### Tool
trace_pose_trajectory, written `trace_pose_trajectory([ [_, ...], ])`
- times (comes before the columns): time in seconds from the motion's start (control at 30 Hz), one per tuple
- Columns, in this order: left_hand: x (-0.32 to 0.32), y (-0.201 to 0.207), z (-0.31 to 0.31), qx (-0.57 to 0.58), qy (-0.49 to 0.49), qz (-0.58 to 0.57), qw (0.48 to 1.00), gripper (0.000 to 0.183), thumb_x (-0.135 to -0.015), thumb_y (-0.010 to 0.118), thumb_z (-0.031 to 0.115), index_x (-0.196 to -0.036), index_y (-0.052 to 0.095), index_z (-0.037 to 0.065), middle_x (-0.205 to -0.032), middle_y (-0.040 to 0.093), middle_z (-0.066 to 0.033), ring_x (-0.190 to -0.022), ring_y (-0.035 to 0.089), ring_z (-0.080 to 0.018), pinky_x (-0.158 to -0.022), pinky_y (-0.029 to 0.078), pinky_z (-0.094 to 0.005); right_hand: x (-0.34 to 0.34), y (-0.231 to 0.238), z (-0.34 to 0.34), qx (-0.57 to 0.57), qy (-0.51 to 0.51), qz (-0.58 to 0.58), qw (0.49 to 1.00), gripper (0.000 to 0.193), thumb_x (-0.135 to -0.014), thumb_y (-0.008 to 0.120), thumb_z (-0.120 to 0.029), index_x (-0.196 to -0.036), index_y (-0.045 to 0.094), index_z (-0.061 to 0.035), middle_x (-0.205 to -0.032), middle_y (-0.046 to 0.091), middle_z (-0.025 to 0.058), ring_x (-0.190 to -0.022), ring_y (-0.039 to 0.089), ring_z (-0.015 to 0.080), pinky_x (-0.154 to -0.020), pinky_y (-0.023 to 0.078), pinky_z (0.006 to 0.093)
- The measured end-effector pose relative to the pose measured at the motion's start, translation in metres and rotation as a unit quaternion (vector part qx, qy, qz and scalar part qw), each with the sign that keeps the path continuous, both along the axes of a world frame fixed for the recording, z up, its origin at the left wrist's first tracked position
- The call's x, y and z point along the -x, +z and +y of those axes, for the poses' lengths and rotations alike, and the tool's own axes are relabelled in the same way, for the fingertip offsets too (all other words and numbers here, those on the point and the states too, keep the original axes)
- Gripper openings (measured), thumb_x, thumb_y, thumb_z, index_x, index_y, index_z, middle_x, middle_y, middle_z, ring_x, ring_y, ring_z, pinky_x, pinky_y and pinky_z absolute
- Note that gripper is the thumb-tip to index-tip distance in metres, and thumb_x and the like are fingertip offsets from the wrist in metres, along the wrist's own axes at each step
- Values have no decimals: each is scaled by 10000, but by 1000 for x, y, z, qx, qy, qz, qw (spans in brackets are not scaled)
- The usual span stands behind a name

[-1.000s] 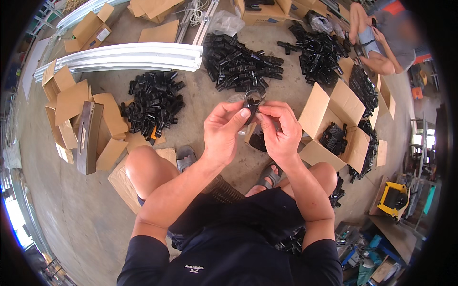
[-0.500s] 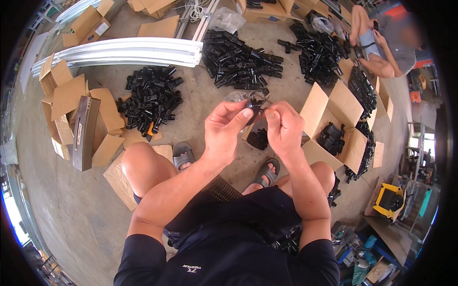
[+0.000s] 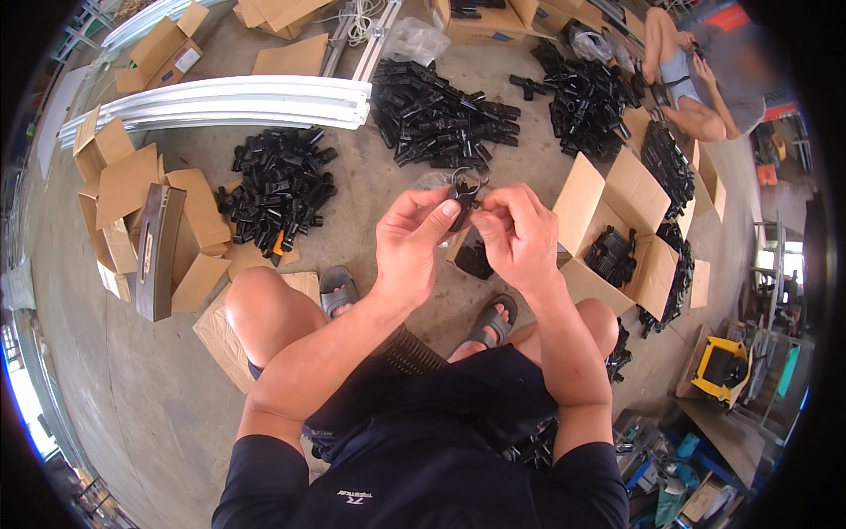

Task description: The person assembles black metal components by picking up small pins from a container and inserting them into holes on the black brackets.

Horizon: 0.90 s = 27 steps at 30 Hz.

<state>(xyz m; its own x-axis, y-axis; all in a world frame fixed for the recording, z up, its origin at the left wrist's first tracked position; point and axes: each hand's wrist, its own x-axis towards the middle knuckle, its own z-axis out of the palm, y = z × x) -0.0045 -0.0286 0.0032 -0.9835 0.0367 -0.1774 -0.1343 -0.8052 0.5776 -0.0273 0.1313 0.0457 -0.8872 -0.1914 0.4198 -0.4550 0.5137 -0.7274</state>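
Observation:
In front of me, above the floor, my left hand point(image 3: 409, 247) pinches a black plastic fitting point(image 3: 461, 204) between thumb and fingers. A round ring opening shows at the fitting's upper end. My right hand point(image 3: 522, 236) is closed at the fitting's right side, thumb against bent fingers, and its fingertips meet the fitting's edge. Whatever small piece those fingertips hold is too small to make out. Below the hands, partly hidden by them, a small open box point(image 3: 452, 256) holds small black parts point(image 3: 476, 257).
Heaps of black fittings lie on the floor: left pile point(image 3: 278, 185), middle pile point(image 3: 441, 115), right pile point(image 3: 589, 101). An open carton point(image 3: 648, 189) with black parts stands right; cardboard boxes point(image 3: 123, 176) and white metal profiles point(image 3: 220, 101) lie left. Another person point(image 3: 696, 88) sits far right.
The fitting has turned slightly in my left hand, its ring now more upright. My right fingers have shifted a little left and changed their pinch at its side.

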Motion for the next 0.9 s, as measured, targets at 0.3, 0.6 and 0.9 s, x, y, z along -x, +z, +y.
trace_pose_trajectory([
  [0.3,0,-3,1,18,16,-12,1000,149,-995,675,4,-1144,677,12,-1087,746,-104,-981,731,-189,-882,620,-385,7,-21,-1,-153,-30,108,982,252,-955,732,-278,-830,628,-86,-676,599,87,-607,624,306,-529,473,410],
  [0.6,4,-6,4,20,40,-47,998,130,-972,698,-14,-1101,685,-14,-1025,759,-103,-890,719,-141,-826,598,-289,8,-28,-10,-198,-34,28,979,203,-1024,599,-164,-878,631,-27,-736,628,166,-705,645,398,-606,493,490],
  [0.9,10,-30,21,34,20,12,999,129,-989,682,4,-1115,658,18,-1052,713,-23,-969,670,-90,-860,567,-262,2,-53,7,-188,-62,28,980,227,-1092,505,-162,-1005,613,18,-854,613,209,-790,631,438,-669,482,504],
])
